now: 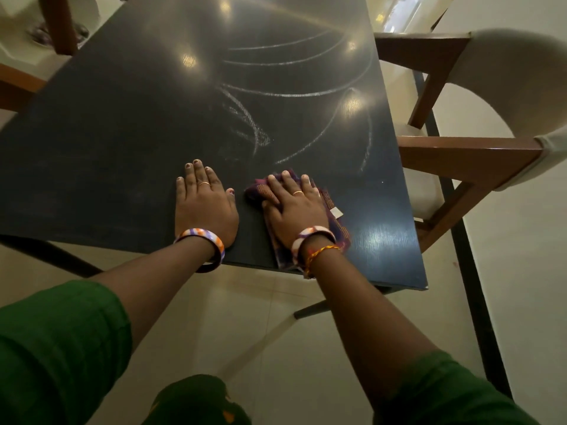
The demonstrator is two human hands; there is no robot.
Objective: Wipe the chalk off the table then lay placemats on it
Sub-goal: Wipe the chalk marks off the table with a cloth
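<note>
Dark table [107,133], glossy, lamp glare on top. White chalk lines [276,93] curve across its middle and toward the right edge. Wooden chairs with pale seats: one [491,118] at the right edge, another [58,26] at the far left corner. Purple cloth [333,207] lies flat near the near edge, right of centre. Right hand [296,210] presses on the cloth, fingers straight. Left hand [204,204] flat on bare tabletop just beside it, fingers spread, holding nothing. Striped bangles [202,237] on both wrists.

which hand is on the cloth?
The right hand, pressing flat on the purple cloth. The left hand rests flat on the bare dark table beside it.
</note>
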